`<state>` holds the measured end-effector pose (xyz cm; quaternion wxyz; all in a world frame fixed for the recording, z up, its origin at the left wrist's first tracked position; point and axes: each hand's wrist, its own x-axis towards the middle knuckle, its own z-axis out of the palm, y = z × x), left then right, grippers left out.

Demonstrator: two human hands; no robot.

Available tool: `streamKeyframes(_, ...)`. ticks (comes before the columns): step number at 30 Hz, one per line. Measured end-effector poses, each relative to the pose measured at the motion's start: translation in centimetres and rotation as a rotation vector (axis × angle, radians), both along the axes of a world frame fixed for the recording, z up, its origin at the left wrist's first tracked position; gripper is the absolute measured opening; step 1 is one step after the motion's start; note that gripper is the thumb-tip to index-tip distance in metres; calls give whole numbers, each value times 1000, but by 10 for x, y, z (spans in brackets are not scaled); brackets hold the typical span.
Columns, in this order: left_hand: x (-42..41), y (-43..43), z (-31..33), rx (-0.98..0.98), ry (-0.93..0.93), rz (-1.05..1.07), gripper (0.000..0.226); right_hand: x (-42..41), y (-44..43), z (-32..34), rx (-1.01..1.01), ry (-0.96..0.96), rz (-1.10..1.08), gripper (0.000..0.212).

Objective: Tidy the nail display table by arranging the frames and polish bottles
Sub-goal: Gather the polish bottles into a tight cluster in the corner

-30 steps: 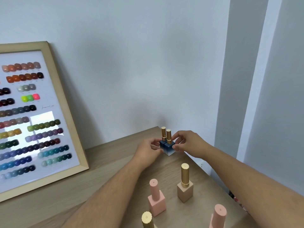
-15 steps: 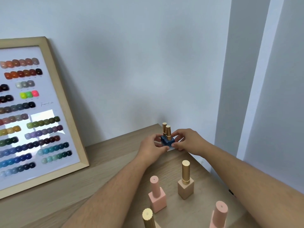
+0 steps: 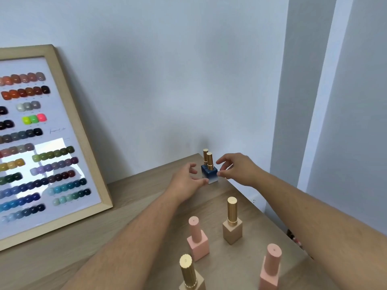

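Two blue polish bottles (image 3: 209, 172) with gold caps stand side by side at the table's far corner by the wall. My left hand (image 3: 188, 181) is just left of them, fingers spread, its thumb tip near the front bottle's base. My right hand (image 3: 236, 168) hovers at their right, fingers apart, holding nothing. Nearer me stand a beige bottle with a gold cap (image 3: 232, 222), a pink bottle (image 3: 196, 239), another pink bottle (image 3: 270, 268) and a gold-capped bottle (image 3: 189, 275) at the bottom edge. A wooden frame of nail colour swatches (image 3: 83, 143) leans on the wall at left.
The wooden table (image 3: 129, 216) ends in a right edge close behind the bottles, dropping off toward a grey wall corner (image 3: 293, 101). Bare tabletop lies between the frame and the bottles.
Both hands held the two blue bottles and pushed them a little toward the wall; now the fingers have let go and opened on either side.
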<state>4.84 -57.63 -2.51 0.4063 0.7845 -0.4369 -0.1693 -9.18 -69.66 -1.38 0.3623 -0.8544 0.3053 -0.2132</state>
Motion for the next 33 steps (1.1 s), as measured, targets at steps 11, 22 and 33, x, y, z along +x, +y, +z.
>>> streamKeyframes(11, -41, 124, 75, -179, -66, -123, 22, -92, 86, 84, 0, -146, 130, 17)
streamKeyframes(22, -89, 211, 88, 35, -236, -367, 23, -166, 161, 93, -172, 149, 167, 13)
streamKeyframes(33, -105, 244, 80, 166, -288, -371, 23, -183, 196, 92, -254, 422, 215, 21)
